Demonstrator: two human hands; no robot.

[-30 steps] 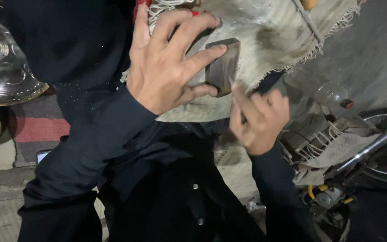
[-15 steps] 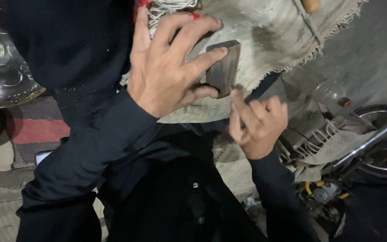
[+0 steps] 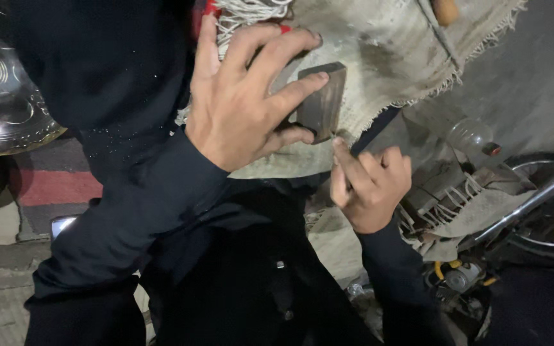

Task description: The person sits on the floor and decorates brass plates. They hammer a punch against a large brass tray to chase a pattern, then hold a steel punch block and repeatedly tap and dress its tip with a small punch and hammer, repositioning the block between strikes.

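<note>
Now left hand [image 3: 245, 102], fingers spread, pinching dark block [image 3: 320, 101] at upper centre against cloth [image 3: 386, 57]; right hand [image 3: 370, 186] curling loosely beneath, holding nothing visible. Block risking slipping: fingertip grip only.

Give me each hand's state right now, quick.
Left hand: closed on the small dark block.
Right hand: curled shut just below the block; holding anything cannot be told.

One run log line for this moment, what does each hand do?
left hand: grips dark block | right hand: closed beside block | under: frayed cloth
</note>
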